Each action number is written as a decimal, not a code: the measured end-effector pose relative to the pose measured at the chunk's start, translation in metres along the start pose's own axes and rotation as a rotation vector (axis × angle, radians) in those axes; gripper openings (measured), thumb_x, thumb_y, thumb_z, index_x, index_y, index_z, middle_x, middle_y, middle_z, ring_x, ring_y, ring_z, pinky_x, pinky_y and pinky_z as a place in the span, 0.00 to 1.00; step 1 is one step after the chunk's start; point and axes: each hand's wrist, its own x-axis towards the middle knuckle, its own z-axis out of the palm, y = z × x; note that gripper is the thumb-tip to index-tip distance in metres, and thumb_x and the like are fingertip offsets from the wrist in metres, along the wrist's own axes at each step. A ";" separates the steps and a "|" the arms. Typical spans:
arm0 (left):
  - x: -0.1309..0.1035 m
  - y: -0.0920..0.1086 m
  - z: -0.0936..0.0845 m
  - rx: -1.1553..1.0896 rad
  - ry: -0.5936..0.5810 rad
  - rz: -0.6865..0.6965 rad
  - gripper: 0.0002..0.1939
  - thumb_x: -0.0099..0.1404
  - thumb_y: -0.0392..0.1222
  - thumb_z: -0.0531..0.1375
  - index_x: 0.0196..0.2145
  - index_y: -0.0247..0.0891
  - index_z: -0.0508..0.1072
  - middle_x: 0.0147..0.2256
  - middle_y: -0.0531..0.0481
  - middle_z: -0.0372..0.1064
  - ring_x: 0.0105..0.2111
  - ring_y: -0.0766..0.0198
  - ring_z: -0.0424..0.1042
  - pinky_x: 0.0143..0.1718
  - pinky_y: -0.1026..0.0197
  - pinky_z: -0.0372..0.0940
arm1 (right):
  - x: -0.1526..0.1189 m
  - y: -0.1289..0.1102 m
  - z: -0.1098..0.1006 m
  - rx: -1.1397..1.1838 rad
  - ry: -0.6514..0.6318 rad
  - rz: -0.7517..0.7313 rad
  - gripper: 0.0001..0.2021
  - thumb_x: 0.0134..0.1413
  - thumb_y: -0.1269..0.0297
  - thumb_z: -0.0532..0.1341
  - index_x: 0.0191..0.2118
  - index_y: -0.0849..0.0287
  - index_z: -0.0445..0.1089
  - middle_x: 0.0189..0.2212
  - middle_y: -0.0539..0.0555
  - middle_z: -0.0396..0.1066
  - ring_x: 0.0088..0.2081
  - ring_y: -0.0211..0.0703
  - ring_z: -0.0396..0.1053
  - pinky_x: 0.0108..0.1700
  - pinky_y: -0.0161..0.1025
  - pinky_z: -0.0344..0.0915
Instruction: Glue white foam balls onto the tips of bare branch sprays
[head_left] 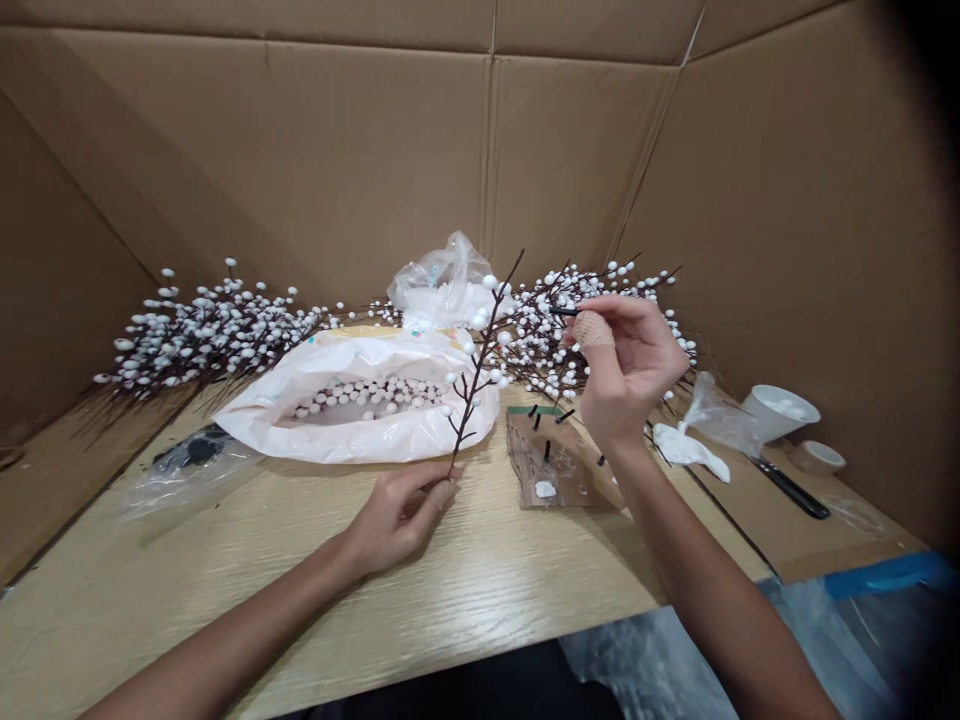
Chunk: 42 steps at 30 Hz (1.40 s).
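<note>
Low over the table, my left hand (401, 515) is closed, pinching the lower end of a dark brown artificial berry branch (472, 393). The branch leans up and to the right, with white berries on some twigs and bare tips on others. Higher and to the right, my right hand (630, 370) pinches a small thin black stick (564, 311) near the branch; what its far end is hides against the berries behind. Tape covers the right thumb. Beneath that hand lies a cardboard block (566, 470) with several short black sticks poking out and a white blob on it.
A white plastic bag (259, 410) lies open with round white berries (375, 392) inside. Berry branches are heaped at back left (217, 330) and back right (547, 350). At right are a white cup (780, 415), a tape roll (819, 457) and a black-handled knife (791, 490). Cardboard walls surround the table.
</note>
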 end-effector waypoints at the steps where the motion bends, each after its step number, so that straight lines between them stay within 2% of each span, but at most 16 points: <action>1: 0.000 0.000 0.000 0.003 -0.002 0.001 0.10 0.66 0.36 0.56 0.42 0.33 0.75 0.38 0.46 0.77 0.37 0.64 0.76 0.39 0.68 0.70 | 0.002 0.001 0.000 0.000 0.023 -0.015 0.03 0.55 0.68 0.60 0.35 0.54 0.70 0.27 0.49 0.67 0.26 0.36 0.67 0.26 0.37 0.66; 6: -0.001 -0.002 0.001 0.030 -0.010 0.025 0.10 0.65 0.35 0.56 0.41 0.34 0.75 0.38 0.47 0.77 0.35 0.65 0.77 0.35 0.69 0.69 | 0.011 -0.001 -0.003 0.005 0.113 -0.073 0.04 0.55 0.67 0.61 0.37 0.50 0.70 0.30 0.49 0.67 0.28 0.39 0.69 0.28 0.40 0.67; 11: -0.001 -0.002 0.001 0.067 -0.043 0.040 0.08 0.65 0.34 0.56 0.39 0.35 0.75 0.35 0.49 0.77 0.31 0.66 0.75 0.31 0.70 0.68 | 0.019 -0.004 -0.006 0.065 0.190 -0.116 0.07 0.54 0.72 0.60 0.36 0.53 0.72 0.29 0.49 0.66 0.27 0.36 0.67 0.28 0.38 0.65; 19: 0.004 0.001 -0.001 0.140 -0.031 0.100 0.09 0.64 0.34 0.55 0.37 0.33 0.75 0.32 0.48 0.77 0.29 0.65 0.75 0.29 0.69 0.68 | 0.032 0.001 -0.020 -0.006 0.205 -0.124 0.07 0.48 0.75 0.56 0.28 0.55 0.67 0.24 0.49 0.60 0.23 0.35 0.57 0.22 0.36 0.53; 29: 0.007 0.003 -0.003 0.132 -0.034 0.137 0.10 0.63 0.34 0.55 0.35 0.32 0.76 0.32 0.46 0.78 0.29 0.64 0.77 0.28 0.70 0.69 | 0.047 0.000 -0.034 0.042 0.157 -0.028 0.05 0.41 0.74 0.54 0.22 0.59 0.65 0.19 0.46 0.56 0.19 0.30 0.51 0.20 0.33 0.46; 35: 0.008 0.004 -0.005 0.116 -0.075 0.177 0.10 0.63 0.33 0.54 0.36 0.32 0.77 0.31 0.46 0.78 0.28 0.65 0.76 0.29 0.70 0.69 | 0.054 0.004 -0.044 0.068 0.111 0.013 0.05 0.40 0.73 0.54 0.22 0.60 0.65 0.18 0.45 0.56 0.19 0.30 0.50 0.21 0.32 0.46; 42: 0.008 0.004 -0.005 0.125 -0.094 0.181 0.11 0.64 0.34 0.54 0.36 0.32 0.77 0.30 0.45 0.77 0.26 0.65 0.75 0.28 0.70 0.69 | 0.053 0.002 -0.043 0.058 0.058 0.008 0.04 0.40 0.72 0.55 0.22 0.59 0.64 0.19 0.46 0.58 0.21 0.30 0.52 0.23 0.33 0.49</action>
